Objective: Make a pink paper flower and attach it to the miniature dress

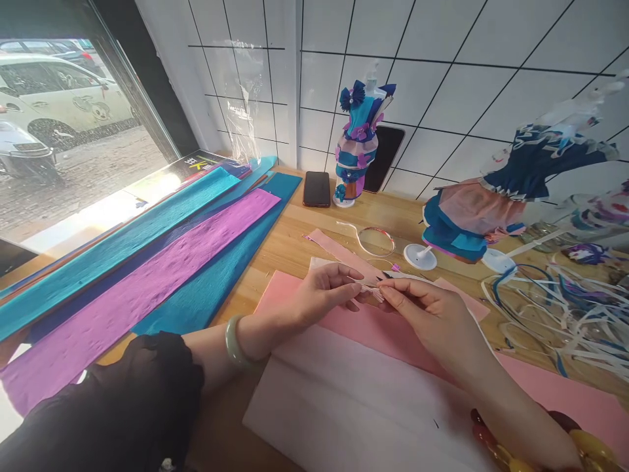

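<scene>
In the middle of the view, my left hand (327,288) and my right hand (432,311) are close together over the table. Between their fingertips is a small, pale pink gathered piece of crepe paper (372,294), partly hidden by the fingers. My left thumb and fingers pinch one side of it, and my right thumb and index finger pinch the other. A small dark tip shows at the right fingertips; I cannot make out what it belongs to. Beneath the hands lie pink paper (393,334) and a large white sheet (354,400). Just beyond them is a pink strip (339,252).
Teal (177,210) and purple crepe paper strips (196,262) lie at left by the window. A phone (317,189) and a paper-dressed doll form (358,144) stand near the wall. Another dressed form (481,203) and tangled ribbon strips (555,321) are at right, near a ribbon loop (377,242).
</scene>
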A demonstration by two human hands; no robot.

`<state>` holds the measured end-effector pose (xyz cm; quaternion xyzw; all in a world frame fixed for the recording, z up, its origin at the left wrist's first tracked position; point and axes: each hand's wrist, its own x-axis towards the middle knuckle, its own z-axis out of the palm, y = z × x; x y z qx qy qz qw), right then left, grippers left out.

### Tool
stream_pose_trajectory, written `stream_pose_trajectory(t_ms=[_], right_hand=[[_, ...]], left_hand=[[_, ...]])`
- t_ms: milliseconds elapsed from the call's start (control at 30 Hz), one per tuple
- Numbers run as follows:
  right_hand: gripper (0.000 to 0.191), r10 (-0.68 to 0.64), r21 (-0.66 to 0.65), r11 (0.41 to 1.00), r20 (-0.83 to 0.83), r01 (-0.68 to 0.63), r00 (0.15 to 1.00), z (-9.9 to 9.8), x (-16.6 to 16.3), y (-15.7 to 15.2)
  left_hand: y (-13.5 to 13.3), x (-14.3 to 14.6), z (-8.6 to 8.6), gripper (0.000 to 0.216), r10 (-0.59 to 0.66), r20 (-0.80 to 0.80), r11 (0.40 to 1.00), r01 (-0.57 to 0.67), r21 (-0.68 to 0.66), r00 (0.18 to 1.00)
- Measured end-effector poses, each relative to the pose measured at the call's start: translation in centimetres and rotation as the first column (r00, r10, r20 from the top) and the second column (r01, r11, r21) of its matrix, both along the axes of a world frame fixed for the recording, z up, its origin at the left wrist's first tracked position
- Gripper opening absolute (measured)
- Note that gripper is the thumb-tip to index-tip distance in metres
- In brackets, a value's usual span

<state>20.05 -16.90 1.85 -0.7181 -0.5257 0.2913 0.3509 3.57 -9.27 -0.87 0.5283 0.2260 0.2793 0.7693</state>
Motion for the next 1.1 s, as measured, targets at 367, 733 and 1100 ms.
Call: stream_pose_trajectory(t_ms=[367,733,1100], right_hand=[[0.026,-0.006,0.032,0.999,-0.015,0.007,1.000,-0.3,0.1,-0.1],[0.026,-0.013,-0.033,0.999,-0.050,0.011,0.999,0.4,-0.6,-0.1],[0.031,0.018,0.023,1.000,-0.182,-0.014,0.983,0.3,-0.6,-0.1]], left_hand=[[-0.2,-0.3,0.4,0.022,-0.021,0.004,0.998,0.021,0.053,1.000],[-0.8,0.3,-0.3,0.018,0.250,-0.120,0.813,-0.141,0.565,0.961],[-0.3,0.2,-0.6,0.014,0.214,-0.177,0.883,-0.112,0.456,0.961]])
